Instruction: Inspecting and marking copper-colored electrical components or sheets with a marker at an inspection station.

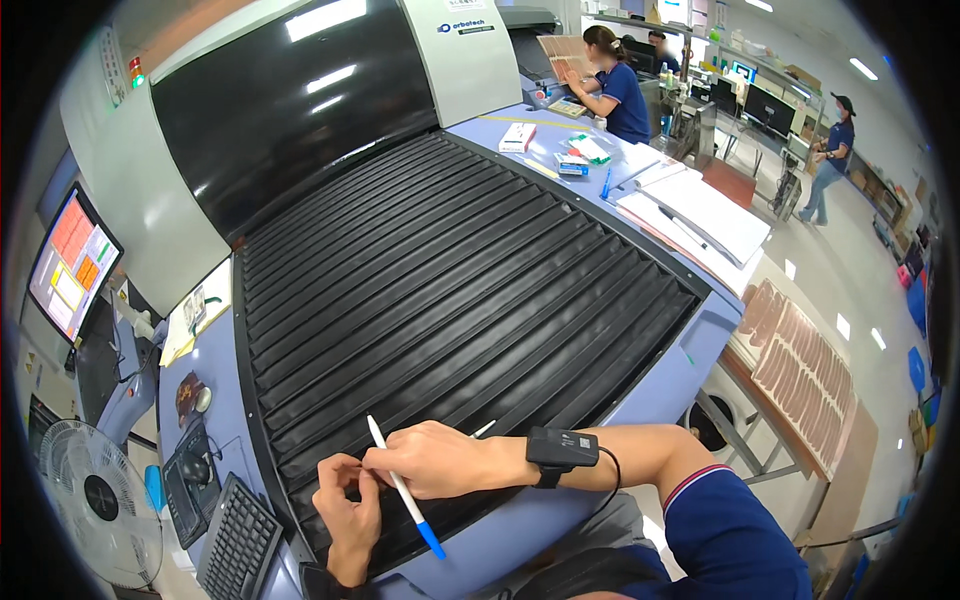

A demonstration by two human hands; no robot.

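My right hand (428, 460) is closed around a white pen (408, 497) with a blue end, which slants down across the fingers. Against its fingertips, my left hand (350, 512) is curled in a pinch. Whatever lies between the touching fingers, if anything, is too small or hidden to make out. Behind my right wrist the tip of a thin white stick-like thing (483, 428) shows. Both hands hover over the near edge of a black pleated bellows cover (450, 290) on a large machine.
Left of the bellows are a keyboard (240, 540), a mouse (200, 470), a fan (100, 500) and a monitor (75, 262). Papers with a pen (705, 225) and small boxes (517, 137) lie on the right ledge. Patterned copper-coloured panels (800, 375) rest beyond. A co-worker (622, 95) handles a panel farther back.
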